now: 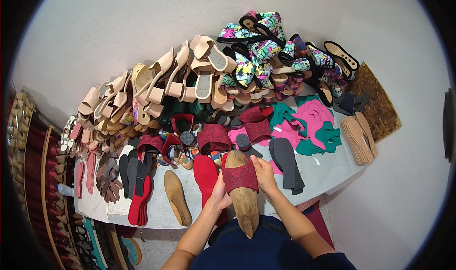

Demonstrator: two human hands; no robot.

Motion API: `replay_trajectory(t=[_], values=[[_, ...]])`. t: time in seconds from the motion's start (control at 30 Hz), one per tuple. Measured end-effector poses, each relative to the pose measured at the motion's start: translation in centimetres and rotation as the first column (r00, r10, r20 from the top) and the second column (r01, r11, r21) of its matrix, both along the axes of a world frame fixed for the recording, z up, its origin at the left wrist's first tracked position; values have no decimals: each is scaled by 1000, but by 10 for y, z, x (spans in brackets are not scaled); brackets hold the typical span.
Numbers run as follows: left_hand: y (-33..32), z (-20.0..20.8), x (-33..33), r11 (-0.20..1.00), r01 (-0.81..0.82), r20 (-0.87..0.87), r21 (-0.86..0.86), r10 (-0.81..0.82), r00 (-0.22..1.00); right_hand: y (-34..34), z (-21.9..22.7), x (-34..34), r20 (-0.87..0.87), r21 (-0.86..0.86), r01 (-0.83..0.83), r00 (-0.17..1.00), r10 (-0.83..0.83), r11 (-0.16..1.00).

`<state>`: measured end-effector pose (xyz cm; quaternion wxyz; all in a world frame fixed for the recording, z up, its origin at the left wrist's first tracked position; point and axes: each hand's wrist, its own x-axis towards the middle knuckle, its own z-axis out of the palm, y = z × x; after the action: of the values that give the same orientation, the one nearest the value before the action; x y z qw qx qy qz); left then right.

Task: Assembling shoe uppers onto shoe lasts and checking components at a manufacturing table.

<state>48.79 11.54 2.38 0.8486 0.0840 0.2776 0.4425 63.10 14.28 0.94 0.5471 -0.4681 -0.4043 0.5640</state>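
In front of my body I hold a wooden shoe last (244,208), toe pointing toward the table and heel toward me. A dark red textured sandal upper (240,177) is wrapped across its forepart. My left hand (220,192) is closed along the left side of the last and upper. My right hand (264,174) grips the upper's right edge, thumb on top. Beside my left hand lies a red sole (204,175) on the table. A second wooden last (177,196) rests farther left. Dark grey soles (286,163) lie to the right of my right hand.
Piled beige heeled sandals (166,75) and patterned sandals (263,51) line the back of the table (318,172). Pink cut pieces (316,118) lie with green ones. Tan soles (357,141) are stacked at the right edge. Stacked red soles (139,208) sit front left; shelves (47,175) stand beyond.
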Motion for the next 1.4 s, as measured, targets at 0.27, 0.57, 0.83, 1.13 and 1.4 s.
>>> replay_trajectory(t=[0.27,0.57,0.83,1.13,1.4], values=[[3,-2,9,964,-247,-346,102,267,899,1,-9,5,14,0,-26,1000,26,1000],[7,6,-23,961,52,-860,270,217,462,4,-10,2,170,59,41,984,-50,997],[11,1,-8,938,-5,-654,348,246,715,3,-22,4,193,24,88,977,-91,996],[-28,6,7,959,-198,-233,204,244,941,0,-28,9,165,-17,164,973,-159,986],[-43,-15,1,939,-168,106,300,142,984,-3,-23,5,60,-61,104,993,-101,993]])
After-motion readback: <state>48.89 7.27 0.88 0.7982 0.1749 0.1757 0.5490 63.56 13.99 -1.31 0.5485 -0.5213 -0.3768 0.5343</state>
